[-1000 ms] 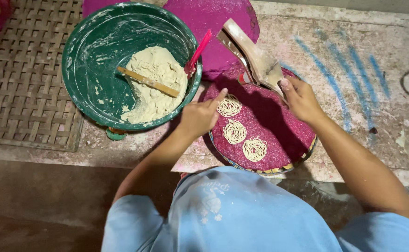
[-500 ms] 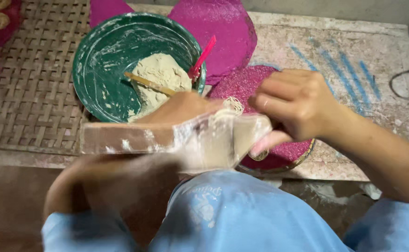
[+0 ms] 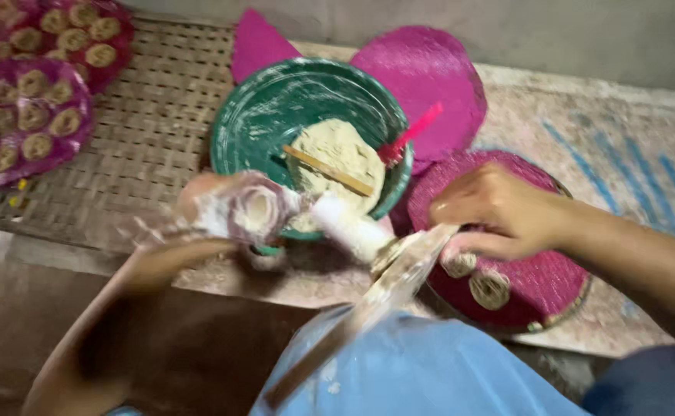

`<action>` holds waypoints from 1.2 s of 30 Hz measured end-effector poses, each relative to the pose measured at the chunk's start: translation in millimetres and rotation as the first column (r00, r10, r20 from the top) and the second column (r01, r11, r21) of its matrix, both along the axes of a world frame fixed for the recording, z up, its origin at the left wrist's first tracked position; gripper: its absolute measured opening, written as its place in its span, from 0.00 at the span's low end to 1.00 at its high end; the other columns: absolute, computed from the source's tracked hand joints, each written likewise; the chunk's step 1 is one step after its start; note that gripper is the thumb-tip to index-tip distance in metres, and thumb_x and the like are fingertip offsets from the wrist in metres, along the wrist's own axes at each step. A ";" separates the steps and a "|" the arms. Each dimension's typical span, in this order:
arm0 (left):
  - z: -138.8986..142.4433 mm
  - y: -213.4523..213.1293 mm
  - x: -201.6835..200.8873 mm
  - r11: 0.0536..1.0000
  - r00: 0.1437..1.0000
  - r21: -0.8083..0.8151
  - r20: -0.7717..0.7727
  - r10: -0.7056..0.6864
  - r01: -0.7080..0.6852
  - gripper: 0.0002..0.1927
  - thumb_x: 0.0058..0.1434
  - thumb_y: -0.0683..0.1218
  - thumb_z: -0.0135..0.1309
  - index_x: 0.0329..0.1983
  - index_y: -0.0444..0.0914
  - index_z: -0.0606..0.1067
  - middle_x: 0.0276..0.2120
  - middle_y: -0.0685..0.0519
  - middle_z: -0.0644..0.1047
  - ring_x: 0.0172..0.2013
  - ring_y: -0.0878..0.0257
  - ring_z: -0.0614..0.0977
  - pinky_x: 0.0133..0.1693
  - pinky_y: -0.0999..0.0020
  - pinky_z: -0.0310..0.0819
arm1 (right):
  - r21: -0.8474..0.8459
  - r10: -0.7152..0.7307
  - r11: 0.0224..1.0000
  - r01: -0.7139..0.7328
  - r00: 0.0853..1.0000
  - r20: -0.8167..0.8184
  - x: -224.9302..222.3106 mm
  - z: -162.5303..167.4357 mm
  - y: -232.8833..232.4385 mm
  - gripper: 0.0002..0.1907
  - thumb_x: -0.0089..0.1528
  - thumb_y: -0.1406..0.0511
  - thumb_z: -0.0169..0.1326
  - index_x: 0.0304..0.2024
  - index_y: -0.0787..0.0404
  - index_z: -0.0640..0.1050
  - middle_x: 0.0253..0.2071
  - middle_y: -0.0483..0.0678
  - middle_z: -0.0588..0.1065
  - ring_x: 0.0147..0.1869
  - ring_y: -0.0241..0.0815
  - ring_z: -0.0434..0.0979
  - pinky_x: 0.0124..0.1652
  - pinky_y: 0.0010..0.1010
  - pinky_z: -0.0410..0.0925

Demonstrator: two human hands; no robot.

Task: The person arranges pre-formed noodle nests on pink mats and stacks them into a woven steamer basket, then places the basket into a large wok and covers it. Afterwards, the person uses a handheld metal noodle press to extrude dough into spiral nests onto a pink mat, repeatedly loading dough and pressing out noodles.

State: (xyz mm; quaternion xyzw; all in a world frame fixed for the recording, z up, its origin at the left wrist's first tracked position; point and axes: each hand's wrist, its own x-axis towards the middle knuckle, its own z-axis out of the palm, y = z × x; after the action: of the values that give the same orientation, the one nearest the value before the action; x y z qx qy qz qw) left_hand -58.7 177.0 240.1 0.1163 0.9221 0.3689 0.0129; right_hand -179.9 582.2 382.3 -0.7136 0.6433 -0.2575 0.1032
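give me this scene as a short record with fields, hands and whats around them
left hand: left hand, blurred, on a flour-dusted wooden press
right hand: right hand on the press's other end, over a round pink woven mat
on mat: coiled noodle rounds
bowl: green plastic bowl holding pale dough
far left: pink trays of rounds

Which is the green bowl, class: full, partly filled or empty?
Partly filled. A mound of pale dough sits on one side of the green bowl, leaving bare green wall; a wooden stick lies across it.
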 end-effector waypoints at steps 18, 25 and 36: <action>-109.0 -15.4 -53.6 0.386 0.836 0.821 0.186 0.517 -0.421 0.08 0.63 0.40 0.59 0.44 0.35 0.76 0.33 0.50 0.77 0.32 0.60 0.77 0.33 0.60 0.70 | 0.251 -0.557 0.672 0.696 0.699 -0.448 -74.3 -212.2 -173.0 0.20 0.60 0.55 0.58 0.49 0.60 0.73 0.44 0.55 0.76 0.41 0.57 0.81 0.34 0.48 0.74; -82.2 4.9 -55.2 0.682 0.676 0.635 -0.324 0.661 -0.362 0.05 0.63 0.38 0.63 0.39 0.35 0.77 0.39 0.49 0.80 0.41 0.58 0.82 0.47 0.64 0.76 | 0.175 -0.358 0.774 0.608 0.650 -0.671 -82.0 -223.7 -173.2 0.13 0.64 0.67 0.48 0.51 0.58 0.73 0.33 0.50 0.76 0.32 0.47 0.82 0.26 0.37 0.73; -91.9 3.5 -55.6 0.680 0.695 0.622 -0.288 0.659 -0.388 0.23 0.63 0.40 0.64 0.57 0.33 0.69 0.43 0.49 0.78 0.44 0.60 0.81 0.48 0.67 0.76 | 0.627 -0.157 0.633 0.454 0.868 -0.470 -66.2 -243.4 -162.0 0.09 0.60 0.65 0.52 0.32 0.59 0.82 0.31 0.54 0.80 0.35 0.52 0.83 0.39 0.42 0.76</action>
State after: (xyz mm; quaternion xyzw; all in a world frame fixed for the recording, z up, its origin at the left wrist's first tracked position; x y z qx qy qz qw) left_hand -114.3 180.5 148.2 -0.0744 0.7513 0.5459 -0.3634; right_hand -246.1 420.2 138.9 -0.5274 0.8124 0.1419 0.2044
